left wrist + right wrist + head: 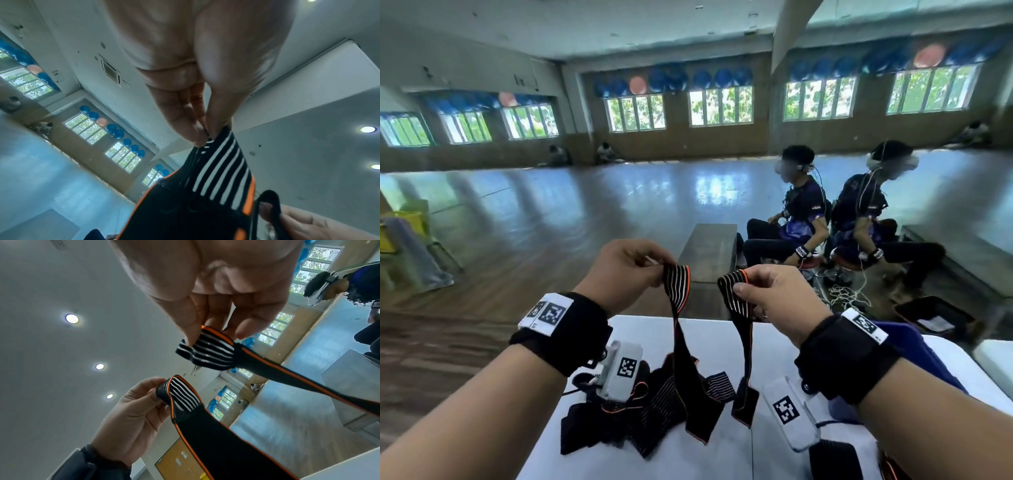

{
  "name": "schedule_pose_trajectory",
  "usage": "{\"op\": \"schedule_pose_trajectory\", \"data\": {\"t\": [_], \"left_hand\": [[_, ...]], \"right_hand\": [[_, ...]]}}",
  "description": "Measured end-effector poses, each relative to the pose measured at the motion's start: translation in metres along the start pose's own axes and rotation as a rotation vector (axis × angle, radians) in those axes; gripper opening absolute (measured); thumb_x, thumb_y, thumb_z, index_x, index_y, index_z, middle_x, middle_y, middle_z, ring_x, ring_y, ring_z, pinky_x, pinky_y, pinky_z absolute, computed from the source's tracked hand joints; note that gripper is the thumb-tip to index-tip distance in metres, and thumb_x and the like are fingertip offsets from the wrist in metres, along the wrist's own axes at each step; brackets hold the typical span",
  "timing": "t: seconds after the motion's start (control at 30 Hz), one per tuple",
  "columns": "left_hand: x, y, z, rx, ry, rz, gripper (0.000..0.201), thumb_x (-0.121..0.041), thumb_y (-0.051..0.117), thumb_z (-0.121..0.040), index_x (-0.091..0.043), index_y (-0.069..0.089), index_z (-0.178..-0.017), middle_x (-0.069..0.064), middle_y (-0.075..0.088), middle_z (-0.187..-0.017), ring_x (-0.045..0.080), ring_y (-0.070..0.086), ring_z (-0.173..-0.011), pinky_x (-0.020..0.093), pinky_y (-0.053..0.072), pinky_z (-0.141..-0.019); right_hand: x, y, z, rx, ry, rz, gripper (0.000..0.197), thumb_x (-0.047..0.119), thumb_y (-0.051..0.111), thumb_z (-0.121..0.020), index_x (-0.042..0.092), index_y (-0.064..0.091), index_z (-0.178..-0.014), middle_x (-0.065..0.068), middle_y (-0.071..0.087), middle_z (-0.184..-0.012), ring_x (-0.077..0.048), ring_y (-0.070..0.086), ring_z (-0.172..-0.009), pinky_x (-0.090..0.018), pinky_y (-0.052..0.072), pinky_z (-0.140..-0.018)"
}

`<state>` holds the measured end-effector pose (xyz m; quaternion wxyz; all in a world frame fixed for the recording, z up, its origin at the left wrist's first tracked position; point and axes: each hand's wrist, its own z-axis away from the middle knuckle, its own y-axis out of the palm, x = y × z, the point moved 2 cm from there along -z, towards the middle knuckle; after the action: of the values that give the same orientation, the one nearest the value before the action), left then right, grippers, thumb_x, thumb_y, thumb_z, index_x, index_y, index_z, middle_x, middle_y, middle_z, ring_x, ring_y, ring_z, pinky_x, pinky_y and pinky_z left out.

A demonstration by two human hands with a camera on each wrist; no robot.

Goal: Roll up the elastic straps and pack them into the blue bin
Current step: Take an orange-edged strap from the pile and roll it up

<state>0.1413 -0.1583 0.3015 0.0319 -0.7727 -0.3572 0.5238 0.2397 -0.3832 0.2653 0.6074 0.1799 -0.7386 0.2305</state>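
Both hands are raised above the white table [722, 457]. My left hand [659, 274] pinches the striped end of a black elastic strap [677, 287] with orange edging. My right hand [739, 282] pinches a similar striped strap end [732, 298], folded over my fingers. Both lengths hang down to the table; I cannot tell whether they are one strap. A pile of more straps [647, 411] lies under my wrists. The left wrist view shows thumb and fingertips [197, 134] closed on the stripes [222, 170]. The right wrist view shows both ends [211, 353] [183, 399]. A blue object [914, 353] is mostly hidden behind my right wrist.
A grey bench [709, 250] stands just beyond the table's far edge. Two seated people [804, 219] are at the right, with cables on the floor beside them. A black bin [935, 317] sits on the floor at right. Yellow-green chairs [404, 233] stand at far left.
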Motion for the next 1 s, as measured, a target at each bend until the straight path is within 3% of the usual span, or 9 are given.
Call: {"op": "schedule_pose_trajectory", "data": {"t": [0.1, 0.17, 0.23, 0.37, 0.57, 0.77, 0.9, 1.0], "left_hand": [[-0.004, 0.012, 0.001, -0.017, 0.011, 0.097, 0.041, 0.014, 0.068, -0.081, -0.024, 0.079, -0.073, 0.021, 0.074, -0.075, 0.023, 0.067, -0.064, 0.034, 0.059, -0.07], [-0.006, 0.022, 0.003, -0.028, 0.007, 0.171, 0.039, 0.013, 0.07, -0.081, -0.024, 0.08, -0.073, 0.019, 0.075, -0.076, 0.027, 0.07, -0.068, 0.035, 0.062, -0.072], [-0.009, 0.032, 0.005, -0.039, -0.004, 0.274, 0.032, 0.013, 0.071, -0.082, -0.017, 0.079, -0.077, 0.019, 0.075, -0.077, 0.027, 0.072, -0.07, 0.034, 0.062, -0.072], [-0.014, 0.049, 0.008, -0.055, -0.042, 0.427, 0.023, 0.015, 0.067, -0.085, -0.007, 0.076, -0.082, 0.013, 0.075, -0.075, 0.022, 0.072, -0.07, 0.031, 0.061, -0.071], [-0.019, 0.064, 0.009, -0.052, -0.04, 0.456, 0.031, 0.009, 0.071, -0.084, -0.019, 0.079, -0.074, 0.016, 0.075, -0.078, 0.028, 0.073, -0.077, 0.039, 0.062, -0.078], [-0.018, 0.077, 0.012, -0.068, 0.008, 0.388, 0.03, 0.009, 0.069, -0.087, -0.019, 0.077, -0.082, 0.008, 0.076, -0.079, 0.024, 0.073, -0.078, 0.041, 0.062, -0.078], [-0.021, 0.082, 0.016, -0.105, 0.039, 0.364, 0.027, 0.011, 0.067, -0.086, -0.015, 0.074, -0.082, 0.004, 0.075, -0.077, 0.018, 0.071, -0.074, 0.039, 0.062, -0.076], [-0.019, 0.083, 0.018, -0.127, 0.049, 0.322, 0.031, 0.01, 0.067, -0.087, -0.019, 0.075, -0.081, 0.003, 0.077, -0.08, 0.017, 0.072, -0.076, 0.043, 0.062, -0.079]], "right_hand": [[0.006, -0.005, 0.002, -0.018, 0.04, -0.093, 0.005, -0.004, 0.068, -0.089, 0.001, 0.07, -0.09, -0.014, 0.072, -0.078, -0.021, 0.07, -0.064, -0.027, 0.056, -0.053], [0.01, -0.005, 0.003, -0.024, 0.066, -0.135, 0.004, -0.003, 0.065, -0.091, -0.002, 0.069, -0.091, -0.015, 0.072, -0.076, -0.02, 0.07, -0.06, -0.027, 0.055, -0.05], [0.013, -0.004, 0.004, -0.027, 0.081, -0.162, 0.01, -0.001, 0.061, -0.095, -0.002, 0.069, -0.09, -0.015, 0.072, -0.076, -0.017, 0.069, -0.056, -0.025, 0.054, -0.048], [0.017, -0.003, 0.007, -0.011, 0.115, -0.23, 0.013, 0.0, 0.06, -0.096, -0.001, 0.072, -0.093, -0.021, 0.072, -0.082, -0.026, 0.069, -0.065, -0.027, 0.057, -0.051], [0.017, -0.005, 0.008, -0.005, 0.115, -0.222, 0.01, 0.0, 0.065, -0.093, -0.004, 0.072, -0.099, -0.016, 0.072, -0.074, -0.025, 0.069, -0.058, -0.04, 0.061, -0.067], [0.015, -0.009, 0.01, -0.035, 0.11, -0.241, 0.014, 0.0, 0.064, -0.093, -0.001, 0.073, -0.103, -0.02, 0.075, -0.088, -0.026, 0.072, -0.067, -0.03, 0.061, -0.058], [0.01, -0.007, 0.012, -0.015, 0.117, -0.273, 0.015, -0.002, 0.062, -0.094, -0.003, 0.073, -0.104, -0.02, 0.074, -0.085, -0.025, 0.071, -0.066, -0.028, 0.059, -0.055], [0.008, -0.006, 0.013, -0.002, 0.132, -0.276, 0.015, -0.002, 0.061, -0.094, -0.004, 0.073, -0.104, -0.019, 0.073, -0.084, -0.025, 0.07, -0.066, -0.027, 0.059, -0.055]]}}
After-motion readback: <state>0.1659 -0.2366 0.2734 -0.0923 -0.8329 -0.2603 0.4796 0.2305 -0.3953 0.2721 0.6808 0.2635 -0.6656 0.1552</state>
